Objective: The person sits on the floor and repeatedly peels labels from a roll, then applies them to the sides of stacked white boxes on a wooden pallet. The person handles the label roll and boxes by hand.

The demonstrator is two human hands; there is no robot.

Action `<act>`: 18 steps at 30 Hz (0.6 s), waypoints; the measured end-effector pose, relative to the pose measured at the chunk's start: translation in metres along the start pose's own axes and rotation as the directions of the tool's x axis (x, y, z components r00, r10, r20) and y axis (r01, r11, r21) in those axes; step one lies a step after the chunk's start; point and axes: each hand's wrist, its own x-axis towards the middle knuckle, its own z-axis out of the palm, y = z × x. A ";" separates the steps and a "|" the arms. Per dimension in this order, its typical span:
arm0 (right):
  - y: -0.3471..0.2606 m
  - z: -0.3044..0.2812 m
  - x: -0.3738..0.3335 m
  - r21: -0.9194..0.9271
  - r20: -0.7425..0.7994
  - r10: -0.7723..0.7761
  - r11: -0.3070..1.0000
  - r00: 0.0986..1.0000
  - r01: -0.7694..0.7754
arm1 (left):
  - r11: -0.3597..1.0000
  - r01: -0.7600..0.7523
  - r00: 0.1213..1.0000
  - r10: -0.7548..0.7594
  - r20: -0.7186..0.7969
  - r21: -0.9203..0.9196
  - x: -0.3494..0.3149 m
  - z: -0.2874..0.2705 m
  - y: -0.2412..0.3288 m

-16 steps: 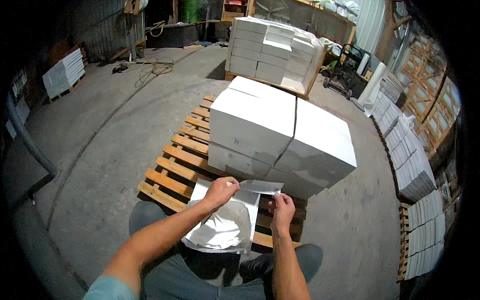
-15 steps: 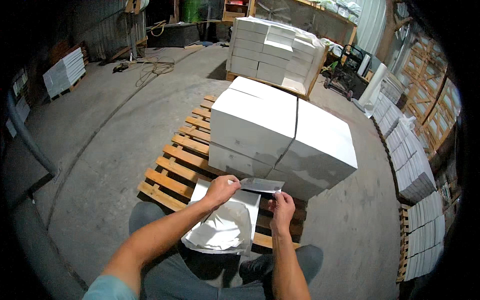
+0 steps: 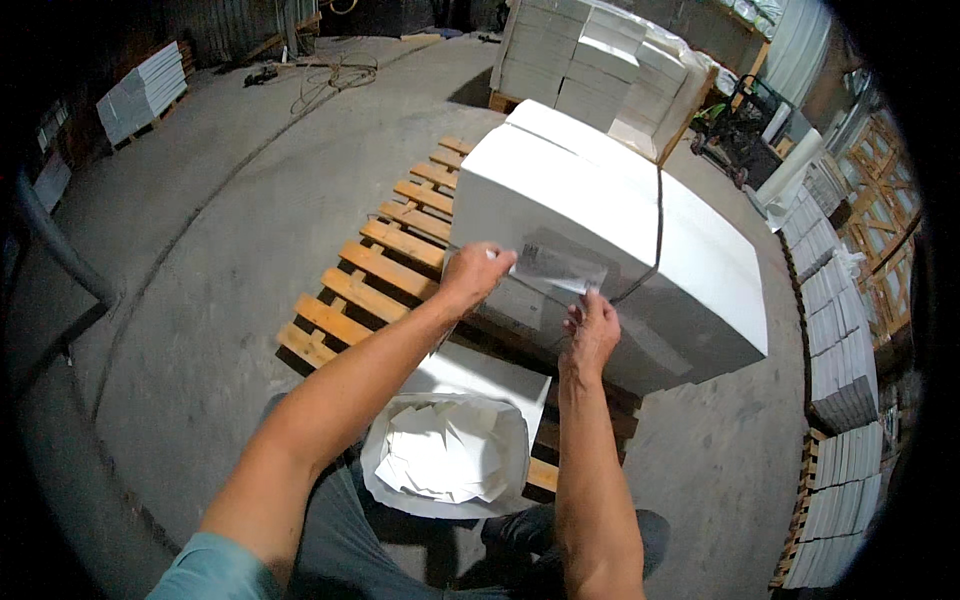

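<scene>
A thin see-through label sheet (image 3: 562, 268) with small dark print is stretched between my two hands. My left hand (image 3: 477, 272) pinches its left end, and the fingertips of my right hand (image 3: 592, 332) grip its lower right corner. Just behind the sheet is the shaded side of a large white stack (image 3: 590, 205) of boxes, bound by a dark strap (image 3: 659, 215); whether the sheet touches that side I cannot tell. Between my knees stands a pale tub (image 3: 376, 478) filled with white paper pieces (image 3: 445, 452). A flat white board (image 3: 475, 372) lies beyond it.
Under the stack is a slatted wooden pallet (image 3: 375, 275), bare on its left side. Another pallet load of white boxes (image 3: 600, 75) stands behind. Stacked white slabs (image 3: 838, 340) line the right side. A hand truck (image 3: 740, 125) stands far right, and a hose (image 3: 335, 80) lies far left.
Both hands have moved forward and up with the label sheet, from above the board to the side of the white stack. My view has shifted too.
</scene>
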 end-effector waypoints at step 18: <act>0.013 0.037 0.034 0.004 -0.033 0.003 1.000 0.999 -0.003 | 0.999 -0.033 0.995 0.035 -0.093 0.025 0.055 -0.002 0.006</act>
